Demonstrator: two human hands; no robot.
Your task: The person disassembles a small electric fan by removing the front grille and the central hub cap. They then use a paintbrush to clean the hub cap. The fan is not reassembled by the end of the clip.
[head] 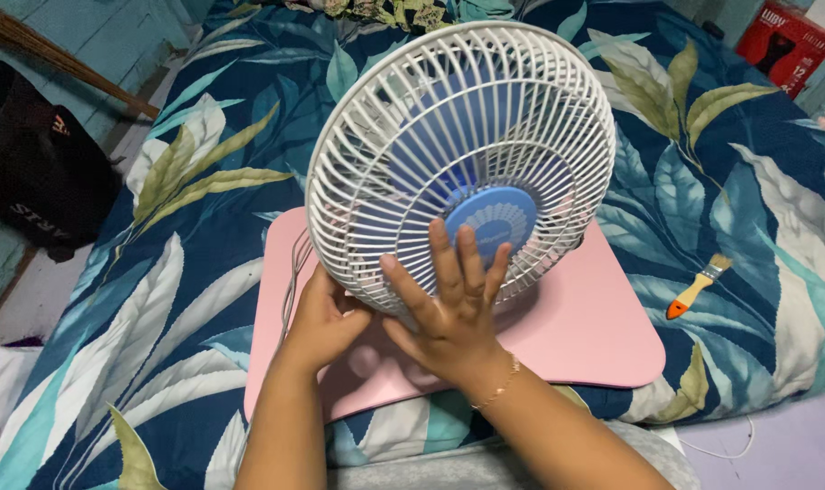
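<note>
A small fan with a round white wire grille (403, 136) and a blue hub (490, 220) stands tilted on a pink board (603, 336). My right hand (444, 308) lies flat against the lower front of the grille, fingers spread and pointing up toward the hub. My left hand (322, 322) cups the grille's lower left rim from underneath, fingers hidden behind it. Blue blades show behind the wires. A white cord (294, 272) runs down on the fan's left side.
The board lies on a bed with a dark blue leaf-print cover (158, 272). A small brush with an orange handle (698, 286) lies on the cover to the right. A black bag (31, 163) sits at the left, a red box (784, 41) at the top right.
</note>
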